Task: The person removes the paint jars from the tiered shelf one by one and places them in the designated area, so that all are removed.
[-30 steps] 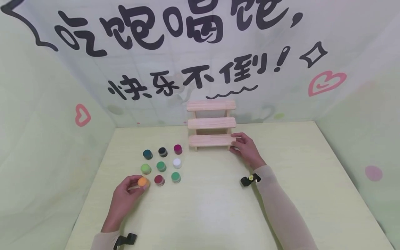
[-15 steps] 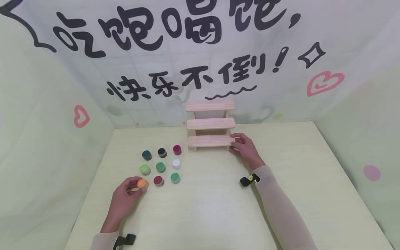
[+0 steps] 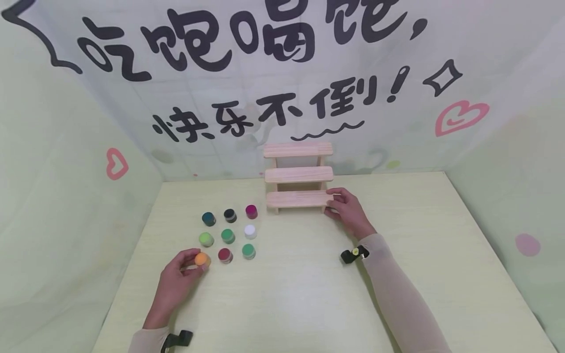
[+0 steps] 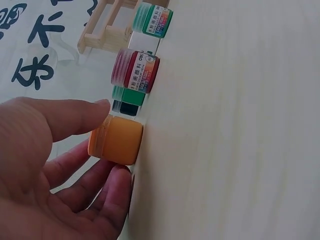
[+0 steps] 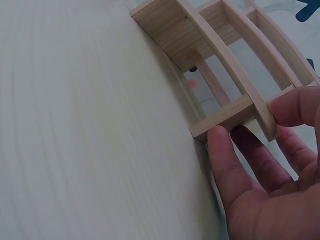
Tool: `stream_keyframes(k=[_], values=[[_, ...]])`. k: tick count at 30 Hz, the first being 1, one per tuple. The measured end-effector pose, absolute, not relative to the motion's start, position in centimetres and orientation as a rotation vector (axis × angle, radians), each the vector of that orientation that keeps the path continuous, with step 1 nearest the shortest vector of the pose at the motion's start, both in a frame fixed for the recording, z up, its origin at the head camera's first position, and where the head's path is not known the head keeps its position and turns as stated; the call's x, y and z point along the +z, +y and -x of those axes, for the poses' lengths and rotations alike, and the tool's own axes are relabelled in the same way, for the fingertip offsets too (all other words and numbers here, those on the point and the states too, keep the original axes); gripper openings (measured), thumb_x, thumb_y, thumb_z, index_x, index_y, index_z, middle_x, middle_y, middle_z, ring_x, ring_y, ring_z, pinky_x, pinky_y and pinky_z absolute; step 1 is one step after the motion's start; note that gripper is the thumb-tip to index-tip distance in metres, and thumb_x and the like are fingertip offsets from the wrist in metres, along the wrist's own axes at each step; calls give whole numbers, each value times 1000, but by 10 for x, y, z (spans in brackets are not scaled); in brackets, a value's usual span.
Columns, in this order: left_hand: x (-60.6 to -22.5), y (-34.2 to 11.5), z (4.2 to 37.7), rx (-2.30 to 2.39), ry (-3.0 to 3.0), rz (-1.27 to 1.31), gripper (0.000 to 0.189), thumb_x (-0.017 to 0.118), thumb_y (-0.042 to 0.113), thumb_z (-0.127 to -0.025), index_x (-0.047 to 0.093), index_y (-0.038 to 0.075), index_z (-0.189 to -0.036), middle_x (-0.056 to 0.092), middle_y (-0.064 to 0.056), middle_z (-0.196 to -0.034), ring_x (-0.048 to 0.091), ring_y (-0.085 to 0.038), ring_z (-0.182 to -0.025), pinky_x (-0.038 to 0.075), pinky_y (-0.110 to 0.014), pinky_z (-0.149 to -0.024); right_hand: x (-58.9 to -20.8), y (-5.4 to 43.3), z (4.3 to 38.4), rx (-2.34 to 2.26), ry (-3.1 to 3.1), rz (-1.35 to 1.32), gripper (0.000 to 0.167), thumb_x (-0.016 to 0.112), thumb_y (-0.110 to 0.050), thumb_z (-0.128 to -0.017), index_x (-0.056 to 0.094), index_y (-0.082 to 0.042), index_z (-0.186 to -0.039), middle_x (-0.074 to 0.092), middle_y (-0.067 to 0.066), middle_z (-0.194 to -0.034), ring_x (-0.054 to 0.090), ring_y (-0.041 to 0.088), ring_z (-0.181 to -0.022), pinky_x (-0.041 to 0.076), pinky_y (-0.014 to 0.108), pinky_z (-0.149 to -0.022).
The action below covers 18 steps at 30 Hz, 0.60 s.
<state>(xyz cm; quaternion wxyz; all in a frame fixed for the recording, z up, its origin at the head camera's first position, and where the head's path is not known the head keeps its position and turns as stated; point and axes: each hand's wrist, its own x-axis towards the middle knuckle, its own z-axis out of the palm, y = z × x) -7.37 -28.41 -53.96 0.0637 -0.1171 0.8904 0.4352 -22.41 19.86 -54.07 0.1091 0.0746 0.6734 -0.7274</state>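
My left hand [image 3: 175, 278] holds an orange paint jar [image 4: 120, 140] between thumb and fingers at the near left corner of a group of small paint jars. In the left wrist view the jar's side lies close along the tabletop. At the back of the table stands a three-tier wooden stand [image 3: 299, 198]. The right hand [image 3: 350, 214] grips the right end of its lowest step, as the right wrist view also shows, with fingertips at the side support [image 5: 222, 117].
Beside the orange jar sit a dark red jar [image 3: 225, 255], a light green jar [image 3: 205, 239], a white jar [image 3: 250, 231], a magenta jar [image 3: 251, 211] and several others in rows. Behind the stand hangs a printed cloth backdrop [image 3: 247, 162]; cloth also borders both table sides.
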Motion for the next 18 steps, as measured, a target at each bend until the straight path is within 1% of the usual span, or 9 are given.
stream_keyframes(k=[2,4,6,8,11,14,15,18], values=[[-538,-282,73,1300,2701,356,55,79,30,-97,57,13,-145,65,-11,-143,61,-27,-129,55,-20,-98,-540,199,224,-2125,2005,-203,36,62,-4,-102,57,-7,-137,65,12,-120,70,17,-103,65,31,-91],[-536,-280,72,1299,2727,349,55,78,31,-97,57,12,-145,63,-12,-145,59,-28,-133,54,-33,-108,-540,200,222,-2062,2107,-164,36,64,-6,-102,59,-7,-138,65,15,-121,70,20,-105,65,31,-91],[-533,-277,72,1317,2766,328,56,78,32,-98,57,10,-145,61,-14,-148,55,-32,-138,48,-47,-116,-540,201,219,-1959,2270,-128,36,66,-11,-102,62,-7,-137,66,17,-124,70,24,-107,66,34,-90],[-530,-273,72,1341,2807,311,57,78,32,-98,57,8,-145,59,-17,-150,50,-37,-144,41,-56,-121,-539,203,215,-1794,2490,-90,34,68,-18,-102,65,-10,-134,69,18,-126,71,29,-110,65,38,-90],[-522,-262,74,1348,2848,308,56,77,33,-99,57,8,-145,56,-19,-153,45,-41,-147,36,-63,-122,-535,205,206,-1592,2735,-70,30,69,-30,-101,69,-14,-127,74,14,-128,73,34,-114,62,47,-94],[-515,-249,80,1325,2859,288,55,75,34,-100,57,11,-146,54,-17,-155,43,-42,-149,35,-67,-122,-527,208,197,-1517,2838,10,34,66,-39,-104,69,-14,-126,73,12,-129,70,35,-120,60,54,-99],[-513,-244,83,1318,2864,262,54,74,34,-100,57,12,-147,53,-16,-156,43,-42,-149,35,-68,-122,-524,209,193,-1510,2859,48,35,65,-42,-104,69,-14,-126,73,11,-129,69,35,-121,60,54,-99],[-507,-229,94,1247,2934,95,55,73,35,-101,56,14,-149,54,-15,-156,45,-41,-148,39,-67,-119,-517,212,184,-1404,2991,292,38,68,-39,-102,69,-12,-129,72,9,-131,67,33,-123,61,53,-97]])
